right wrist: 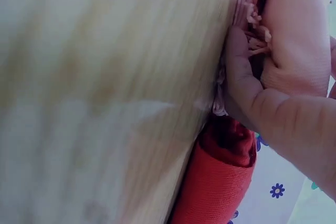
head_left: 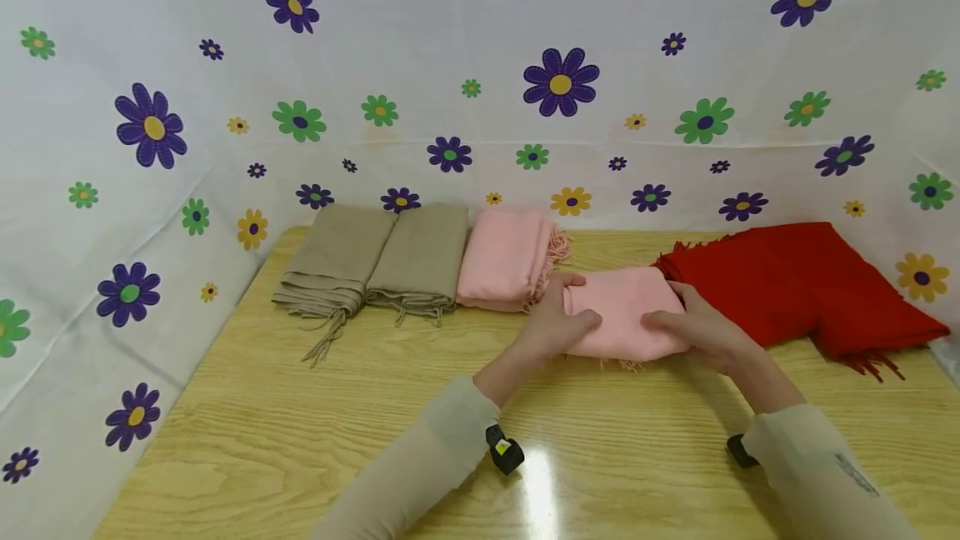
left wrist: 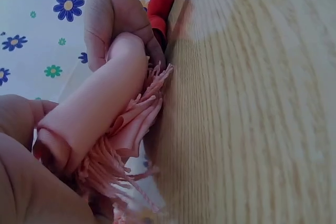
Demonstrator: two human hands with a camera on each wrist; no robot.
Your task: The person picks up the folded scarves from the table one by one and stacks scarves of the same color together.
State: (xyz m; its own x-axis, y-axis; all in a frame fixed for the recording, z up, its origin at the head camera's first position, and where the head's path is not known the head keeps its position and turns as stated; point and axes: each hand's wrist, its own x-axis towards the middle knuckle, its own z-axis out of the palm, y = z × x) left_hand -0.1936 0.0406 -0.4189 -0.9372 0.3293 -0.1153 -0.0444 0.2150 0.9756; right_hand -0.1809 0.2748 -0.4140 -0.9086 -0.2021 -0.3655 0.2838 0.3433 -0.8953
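Both hands grip a folded pink scarf by its two ends, close over the wooden table. My left hand has its thumb on top of the left end, fingers curled round the side. On the opposite end my right hand does the same, thumb above and fingers underneath. Fringe hangs from the scarf's underside in the left wrist view. Just left of the held scarf lies another folded pink scarf. A red scarf lies folded loosely to the right, behind my right hand.
Two folded beige scarves, one at the far left and one beside it, continue the row along the back of the table. A white cloth with printed flowers hangs behind and along the left side.
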